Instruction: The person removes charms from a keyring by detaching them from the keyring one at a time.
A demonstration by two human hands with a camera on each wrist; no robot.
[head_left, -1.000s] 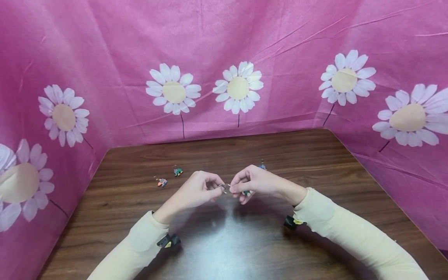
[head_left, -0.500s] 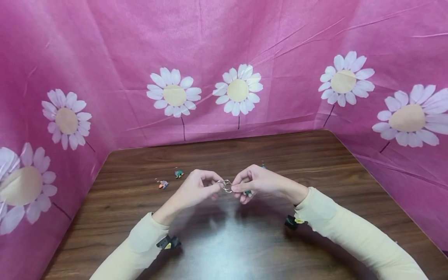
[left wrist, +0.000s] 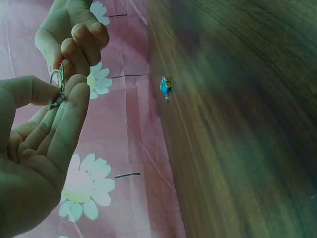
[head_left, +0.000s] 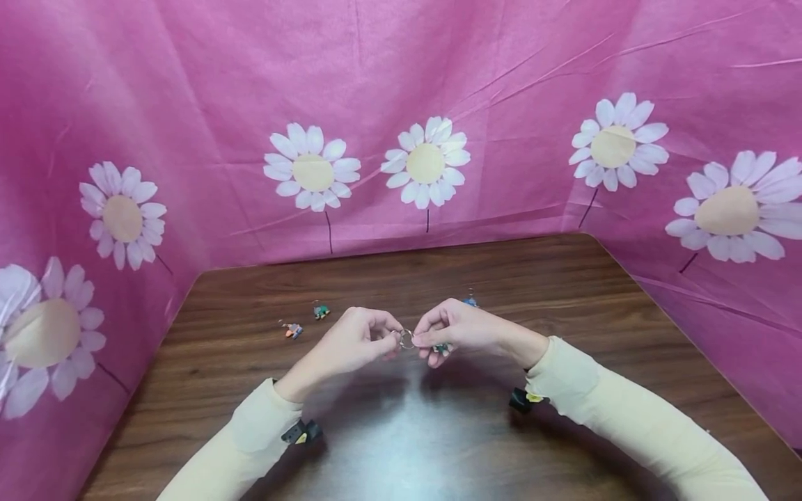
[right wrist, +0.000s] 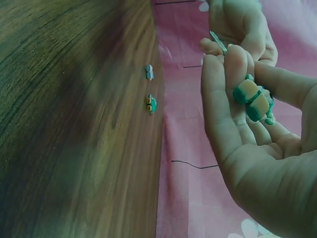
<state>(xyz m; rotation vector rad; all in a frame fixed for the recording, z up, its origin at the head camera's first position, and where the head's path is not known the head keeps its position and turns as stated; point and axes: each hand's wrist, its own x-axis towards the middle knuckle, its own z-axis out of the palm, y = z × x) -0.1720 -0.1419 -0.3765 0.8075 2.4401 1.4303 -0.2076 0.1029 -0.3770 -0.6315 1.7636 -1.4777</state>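
Note:
My left hand (head_left: 363, 335) pinches a metal key ring (left wrist: 62, 84) between thumb and index finger, above the table. Facing it, my right hand (head_left: 456, 328) pinches a small keychain at its ring end, the fingertips meeting at the key ring. The keychain's green and cream figure (right wrist: 253, 99) hangs against the right fingers; in the head view only part of this charm (head_left: 441, 347) shows. How the rings join is too small to tell.
On the wooden table (head_left: 413, 278) lie an orange and blue charm (head_left: 292, 331) and a green charm (head_left: 321, 311) to the left. A blue charm (head_left: 470, 302) lies behind the right hand. A pink flowered cloth (head_left: 376, 83) walls the table's back and sides.
Half a second ago two overlapping rings showed between the hands; now a single ring outline shows there. Both hands stay close together, with only slight finger shifts.

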